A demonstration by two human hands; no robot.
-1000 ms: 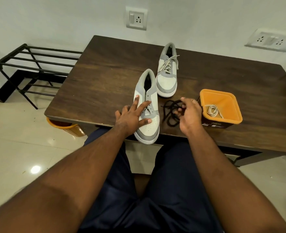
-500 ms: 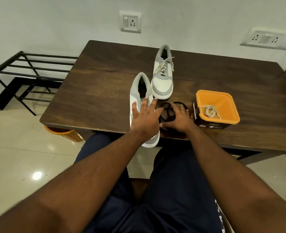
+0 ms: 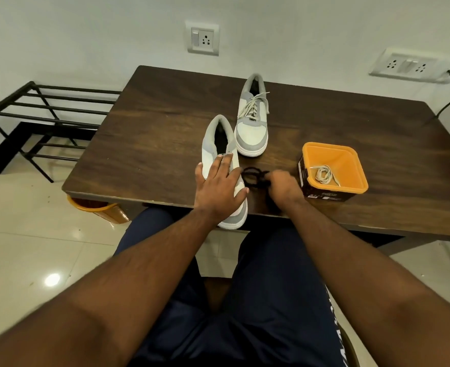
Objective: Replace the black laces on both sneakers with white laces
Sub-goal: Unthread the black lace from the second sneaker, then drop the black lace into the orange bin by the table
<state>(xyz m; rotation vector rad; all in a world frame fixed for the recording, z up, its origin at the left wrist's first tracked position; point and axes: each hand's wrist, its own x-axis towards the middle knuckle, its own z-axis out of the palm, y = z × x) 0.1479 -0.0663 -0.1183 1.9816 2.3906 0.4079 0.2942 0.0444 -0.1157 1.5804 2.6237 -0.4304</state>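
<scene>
Dark wood table | your left hand flat on near sneaker | right hand bunches black lace | next: set it aside, fetch white lace from orange tub

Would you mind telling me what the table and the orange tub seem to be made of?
The table looks like dark wood or wood-look laminate, semi-matte: streaky grain shows, but which one is unclear. The orange tub appears to be smooth moulded plastic, with an even colour, a thin rolled rim and a printed dark label outside.
</scene>
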